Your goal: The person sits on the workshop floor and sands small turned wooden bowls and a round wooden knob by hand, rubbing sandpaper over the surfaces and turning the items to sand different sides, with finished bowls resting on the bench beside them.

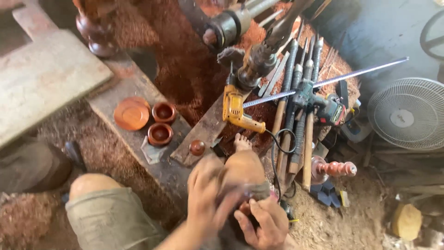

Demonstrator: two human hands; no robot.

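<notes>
My left hand (206, 194) and my right hand (264, 223) meet low in the middle of the view, over my right leg. Between them is a small dark reddish wooden piece (244, 208). The right hand cups it from below. The left hand's fingers reach across its top and are blurred by motion. Most of the piece is hidden by the fingers, so its shape is unclear. My right knee (242, 165) rises just behind the hands, and the bare foot rests on a wooden plank (203, 132).
A round wooden lid (132, 114), two small turned bowls (164, 111) (160, 134) and a knob (197, 147) lie on the beam. Behind them are a yellow drill (236, 109), a teal drill (319, 100) and long-handled chisels (290, 115). A fan (409, 114) stands at the right, and sawdust covers the ground.
</notes>
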